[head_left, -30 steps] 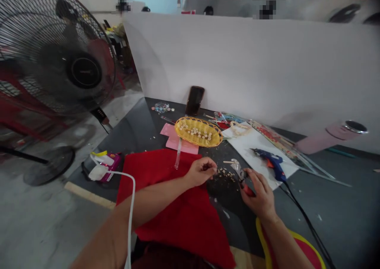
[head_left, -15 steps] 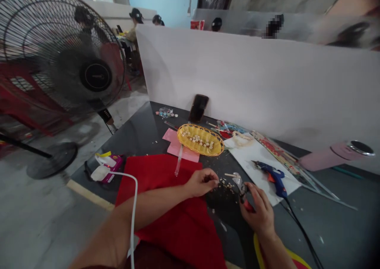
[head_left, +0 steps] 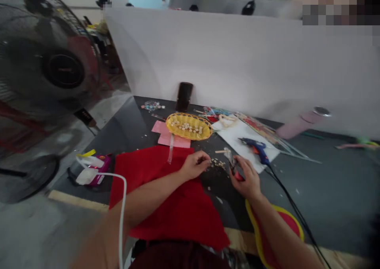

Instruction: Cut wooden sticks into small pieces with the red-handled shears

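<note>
Since half a second ago my view has swung and blurred, so everything slid up and left in the picture, while both hands kept to the same spot on the counter (head_left: 326,182). My left hand (head_left: 193,166) rests at the edge of the red cloth (head_left: 160,205), its grip pinched shut at the scatter of small wooden bits (head_left: 218,164); whether it holds one I cannot tell. My right hand (head_left: 246,178) has its grip closed around the red handles of a cutter (head_left: 232,165), whose metal head lies just beside the bits. Behind them sits a yellow basket (head_left: 189,126) with more bits, and a blue glue gun (head_left: 254,145) lies on a white sheet (head_left: 231,134) to the right.
</note>
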{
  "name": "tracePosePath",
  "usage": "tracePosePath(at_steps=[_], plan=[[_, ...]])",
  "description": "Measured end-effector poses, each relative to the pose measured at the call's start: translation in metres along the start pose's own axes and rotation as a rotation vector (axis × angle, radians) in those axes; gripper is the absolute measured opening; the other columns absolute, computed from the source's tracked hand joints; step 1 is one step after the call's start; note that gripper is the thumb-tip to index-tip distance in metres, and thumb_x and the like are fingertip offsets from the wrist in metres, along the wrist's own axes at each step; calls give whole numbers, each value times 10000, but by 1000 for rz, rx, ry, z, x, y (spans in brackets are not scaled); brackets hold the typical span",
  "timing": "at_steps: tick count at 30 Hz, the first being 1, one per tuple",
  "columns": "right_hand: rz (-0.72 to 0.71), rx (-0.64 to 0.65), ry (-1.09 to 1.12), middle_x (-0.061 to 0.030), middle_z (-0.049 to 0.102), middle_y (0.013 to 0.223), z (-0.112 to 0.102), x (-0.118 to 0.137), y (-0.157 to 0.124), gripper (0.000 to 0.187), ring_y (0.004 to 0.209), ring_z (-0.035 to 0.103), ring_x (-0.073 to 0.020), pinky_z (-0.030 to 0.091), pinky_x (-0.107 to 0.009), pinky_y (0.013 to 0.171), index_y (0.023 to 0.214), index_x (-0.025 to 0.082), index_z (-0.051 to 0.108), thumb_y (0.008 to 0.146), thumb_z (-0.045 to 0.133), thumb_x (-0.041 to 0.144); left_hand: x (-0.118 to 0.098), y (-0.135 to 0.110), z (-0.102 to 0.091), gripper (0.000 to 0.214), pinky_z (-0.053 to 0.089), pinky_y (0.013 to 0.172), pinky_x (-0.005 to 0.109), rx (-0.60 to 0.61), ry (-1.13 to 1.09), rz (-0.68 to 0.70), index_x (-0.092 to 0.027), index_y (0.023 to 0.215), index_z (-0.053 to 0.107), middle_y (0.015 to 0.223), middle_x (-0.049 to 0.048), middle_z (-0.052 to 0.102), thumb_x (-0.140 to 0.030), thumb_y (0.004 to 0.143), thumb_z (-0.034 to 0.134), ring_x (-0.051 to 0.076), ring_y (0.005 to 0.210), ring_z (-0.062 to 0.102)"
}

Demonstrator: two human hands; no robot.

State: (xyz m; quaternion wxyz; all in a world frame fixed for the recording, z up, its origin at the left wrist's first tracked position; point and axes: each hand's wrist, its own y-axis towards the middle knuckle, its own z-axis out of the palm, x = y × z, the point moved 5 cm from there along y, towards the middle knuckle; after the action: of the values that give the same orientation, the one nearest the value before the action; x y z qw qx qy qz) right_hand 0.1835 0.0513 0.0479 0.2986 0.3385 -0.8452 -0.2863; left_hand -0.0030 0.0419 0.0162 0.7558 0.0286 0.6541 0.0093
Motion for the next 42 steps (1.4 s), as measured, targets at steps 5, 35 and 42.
tracePosePath(at_steps=[5,35,42], plan=[[172,-79,63,-111,581,1111,-5,1,19,501,903,601,-229,520,-407,824,1318,208,395,831,513,229,2,1,3,132,363,448,185,-11,69,-20,-166,706,534,577,-40,568,-272,702,613,60,439,471],[56,258,53,-98,524,1241,25,1,7,673,1115,493,-266,448,-437,942,1389,244,312,754,512,151,1,4,-24,384,496,632,252,-82,-41,-25,-202,1018,490,985,28,592,-237,686,679,102,682,591],[-47,472,-126,-110,538,1227,33,-1,-5,668,1049,503,-274,423,-416,867,1368,211,376,723,531,129,-2,4,-31,262,499,671,257,-157,47,16,-166,977,543,883,31,616,-277,755,629,133,733,599]])
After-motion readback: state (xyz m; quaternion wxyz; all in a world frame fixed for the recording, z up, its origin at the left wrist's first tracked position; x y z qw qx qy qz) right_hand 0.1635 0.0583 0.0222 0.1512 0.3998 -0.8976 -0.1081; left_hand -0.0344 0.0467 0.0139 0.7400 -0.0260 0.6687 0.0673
